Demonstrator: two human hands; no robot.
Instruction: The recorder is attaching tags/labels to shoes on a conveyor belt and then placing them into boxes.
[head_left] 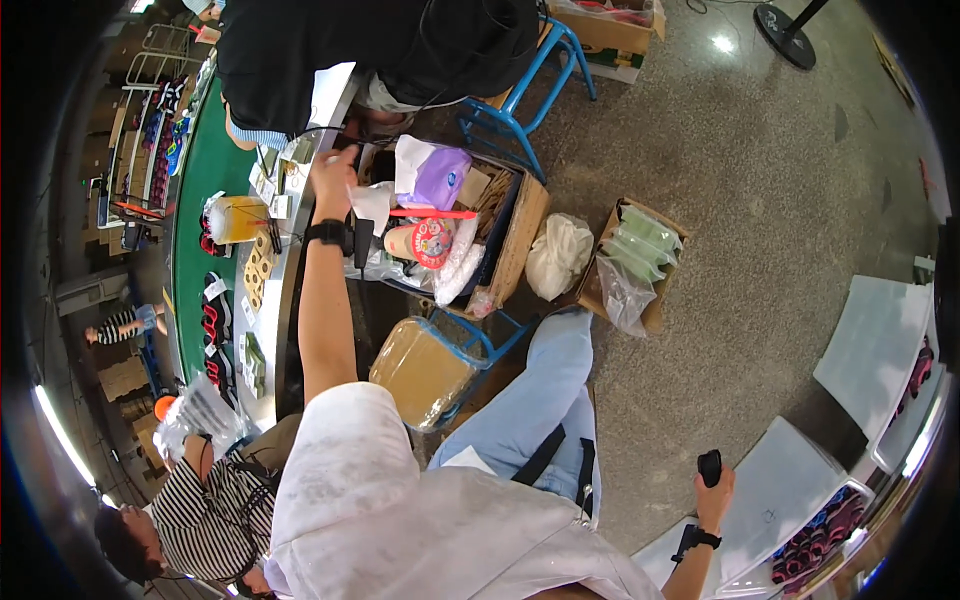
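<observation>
My left hand (335, 178) reaches out to the edge of a grey work table (282, 300), among small white labels and tags. A black watch sits on that wrist. Its fingers are curled, and the frame does not show whether they hold anything. My right hand (712, 492), with a black wrist strap, is low at my right side and grips a small black handheld device (709, 466). It hovers over white boards (790, 480) on the floor. I wear a white shirt and light blue jeans.
An open cardboard box (520, 235) on a blue frame holds bags, a purple pouch and a red-lidded cup. Nearby are a plastic-wrapped tan stool seat (425, 372), a white bag (560, 255) and a box of green packets (640, 255). A green conveyor (205, 165) carries shoe parts. Two people sit close by.
</observation>
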